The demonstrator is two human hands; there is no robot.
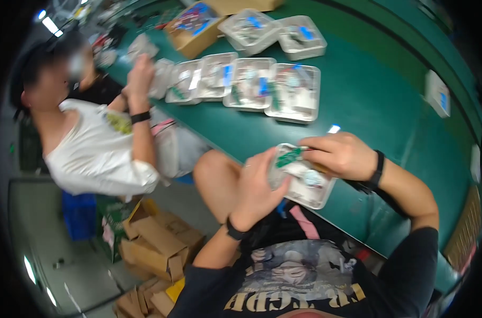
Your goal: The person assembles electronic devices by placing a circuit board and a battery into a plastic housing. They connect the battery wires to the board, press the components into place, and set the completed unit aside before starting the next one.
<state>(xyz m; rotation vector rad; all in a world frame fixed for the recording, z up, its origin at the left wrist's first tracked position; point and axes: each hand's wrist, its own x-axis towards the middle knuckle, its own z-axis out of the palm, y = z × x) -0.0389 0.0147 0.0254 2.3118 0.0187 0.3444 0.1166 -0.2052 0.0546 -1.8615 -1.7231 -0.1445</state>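
- Black T-shirt [304, 265] sits closest to camera, right up against the bench side. Loose cloth under the work; I'd lean back slightly so nothing snags.
- Green bench [368, 95] spans most of the view. Work sits at its near edge, so shifting inward looks safer against a drop.
- Co-worker in white shirt [103, 153] is on the left, well apart from this work. Elbow room looks fine.
- Row of filled trays [299, 120] lies beyond the hands, parts inside each. Best not to nudge it when reaching.
- White tray [311, 201] in hand is at the bench edge, in front of the torso. Can't tell if it rests on the bench or is held up; flat support would steady it.
- Left hand [258, 185] is clamped on the tray's left side, thumb on the near side. Decent brace; light squeeze is enough.
- Right hand [343, 156] has fingertips bunched over the tray, at the board's right end. Blurred; can't tell if they're closed on anything.
- Green circuit board [288, 157] is in the tray's far-left part, between both hands. I'd handle it by the edges, no flexing.
- Thin leads [306, 150] by the right fingertips: too blurred to trace. Don't tug.
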